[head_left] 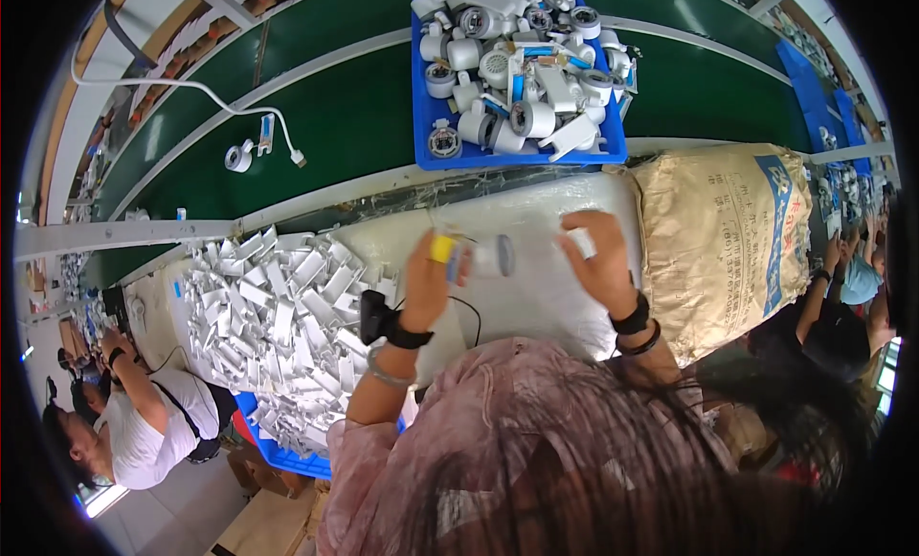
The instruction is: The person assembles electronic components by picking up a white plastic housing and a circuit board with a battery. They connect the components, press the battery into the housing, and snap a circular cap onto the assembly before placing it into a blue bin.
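Over the pale wrapped work surface [536, 312], my left hand [428, 280] is closed on a white round-headed plastic housing [493, 256]. A yellow piece and a bit of blue show at its fingers; the housing is slightly blurred. My right hand [601, 264], a little apart on the right, pinches a small white plastic piece [581, 240] whose shape is partly hidden by the fingers. Left of my left hand lies a heap of white plastic shells [287, 297]. Ahead, a blue tray [426, 125] holds many white round-headed housings, some with blue parts.
A brown paper sack [713, 249] lies right of my right hand. On the green conveyor belt [354, 115] are a loose housing [239, 157] and a white cable [215, 94]. A blue crate [306, 460] sits below the heap. Other people work at far left and far right.
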Motion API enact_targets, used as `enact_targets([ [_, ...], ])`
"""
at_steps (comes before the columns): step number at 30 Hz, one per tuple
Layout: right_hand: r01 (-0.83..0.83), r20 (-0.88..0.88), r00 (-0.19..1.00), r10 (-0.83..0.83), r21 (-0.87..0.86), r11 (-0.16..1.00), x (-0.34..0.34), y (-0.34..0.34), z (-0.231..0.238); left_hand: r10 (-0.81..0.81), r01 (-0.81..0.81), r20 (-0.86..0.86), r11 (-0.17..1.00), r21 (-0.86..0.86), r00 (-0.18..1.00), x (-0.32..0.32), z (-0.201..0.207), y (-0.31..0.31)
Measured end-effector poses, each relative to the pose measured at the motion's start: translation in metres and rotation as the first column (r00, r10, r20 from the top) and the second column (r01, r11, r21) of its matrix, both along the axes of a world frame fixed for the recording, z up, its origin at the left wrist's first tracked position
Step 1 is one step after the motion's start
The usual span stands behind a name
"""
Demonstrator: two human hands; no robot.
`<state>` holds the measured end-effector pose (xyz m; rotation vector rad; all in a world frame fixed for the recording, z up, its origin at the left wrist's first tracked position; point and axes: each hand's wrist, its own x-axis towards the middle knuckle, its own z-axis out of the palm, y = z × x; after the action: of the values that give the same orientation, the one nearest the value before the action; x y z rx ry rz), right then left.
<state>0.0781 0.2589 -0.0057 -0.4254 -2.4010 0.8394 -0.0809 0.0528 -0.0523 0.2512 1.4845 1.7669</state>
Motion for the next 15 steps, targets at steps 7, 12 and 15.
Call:
enact_targets([
  [7, 0.409, 0.090, 0.907, -0.411, 0.037, 0.912, -0.007, 0.202, -0.061, 0.235, -0.359, -0.451, 0.908, -0.214, 0.861, -0.153, -0.037, -0.025],
  [12, 0.506, 0.257, 0.827, -0.501, 0.050, 0.861, -0.050, 0.289, -0.137, -0.040, -0.518, -0.903, 0.808, -0.281, 0.428, -0.160, -0.084, -0.045],
  [15, 0.524, 0.321, 0.795, -0.515, 0.066, 0.849, -0.059, 0.320, -0.169, -0.160, -0.364, -0.910, 0.879, -0.307, 0.382, -0.118, -0.113, -0.035],
])
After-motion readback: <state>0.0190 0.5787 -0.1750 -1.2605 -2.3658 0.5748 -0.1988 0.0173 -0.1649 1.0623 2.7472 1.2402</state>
